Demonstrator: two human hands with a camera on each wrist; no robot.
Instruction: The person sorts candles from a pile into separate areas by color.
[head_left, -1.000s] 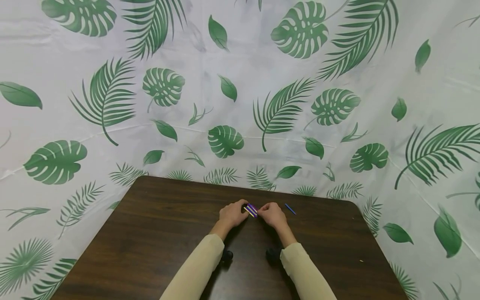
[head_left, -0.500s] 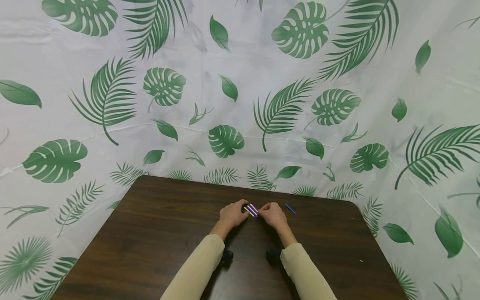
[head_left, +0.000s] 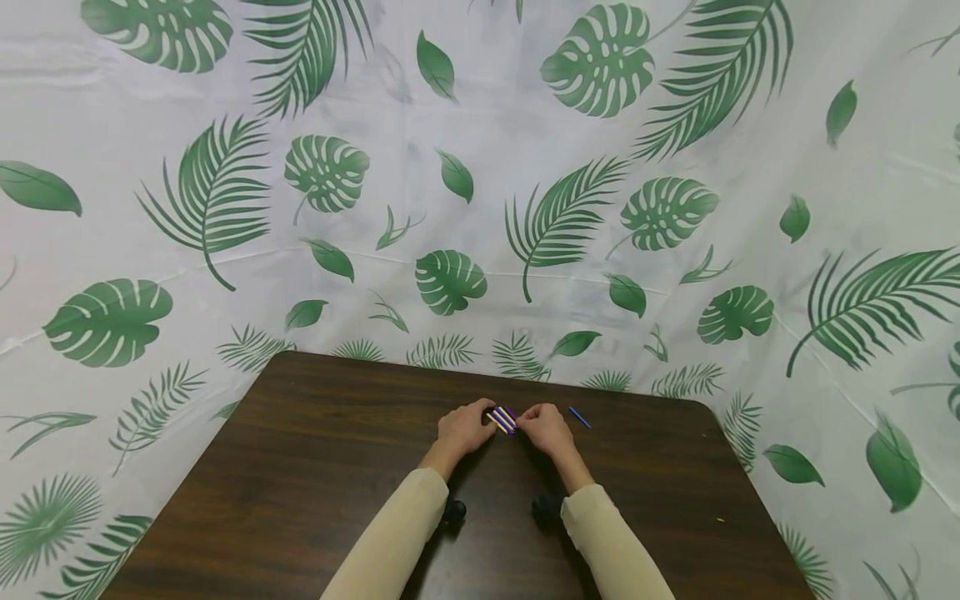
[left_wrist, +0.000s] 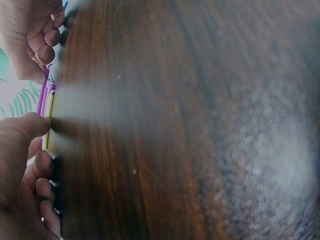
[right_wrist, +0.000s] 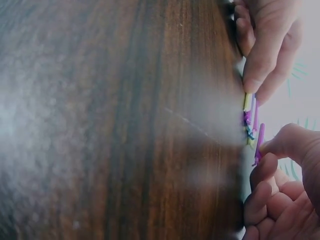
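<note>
A small row of slim yellow and purple sticks (head_left: 502,420) lies slantwise near the far side of the table, between the two hands. The left hand (head_left: 461,429) grips the row's left end; in the left wrist view its thumb presses on a yellow stick (left_wrist: 48,111). From the other side, the right hand (head_left: 546,427) pinches a purple stick (right_wrist: 260,142) between thumb and forefinger, at the row's right edge. Its other fingers are curled near the tabletop. The left hand's fingers partly cover the row's end.
Right of the right hand lies a single blue stick (head_left: 579,417) on the dark wooden table (head_left: 315,467). A tiny yellow bit (head_left: 720,520) sits nearer the right edge. A white leaf-print cloth (head_left: 480,208) hangs behind the table.
Both hands stay almost in place. The purple stick at the right hand now lines up more closely with the row, whose stripes look more even than a second ago.
</note>
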